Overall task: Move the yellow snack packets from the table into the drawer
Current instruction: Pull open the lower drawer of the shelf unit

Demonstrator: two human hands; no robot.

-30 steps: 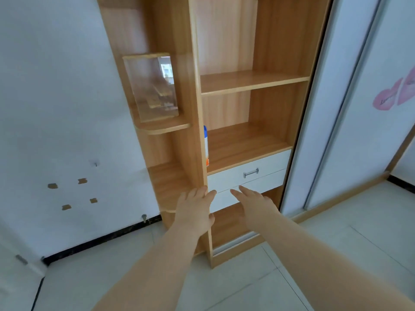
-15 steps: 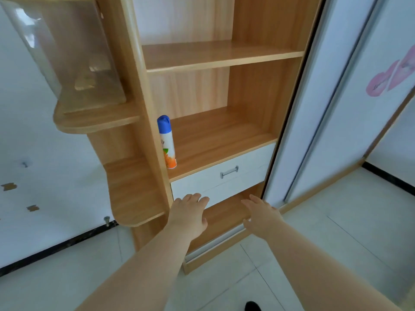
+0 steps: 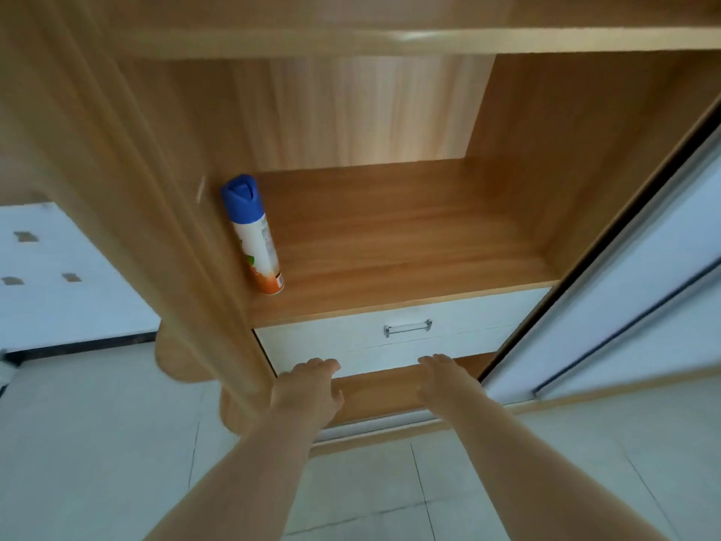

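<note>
1. Drawer [image 3: 343, 339], white-fronted with a metal handle [image 3: 407, 328], sits shut in the wooden cabinet [image 3: 390, 228] just under its lower shelf; no yellow snack packets show.
2. Left hand [image 3: 308, 388] is flat, fingers together, empty, at the drawer's bottom edge near its left end.
3. Right hand [image 3: 444, 378] likewise, below the handle.
4. A blue-capped spray can [image 3: 253, 236] stands above the drawer's left end.
</note>
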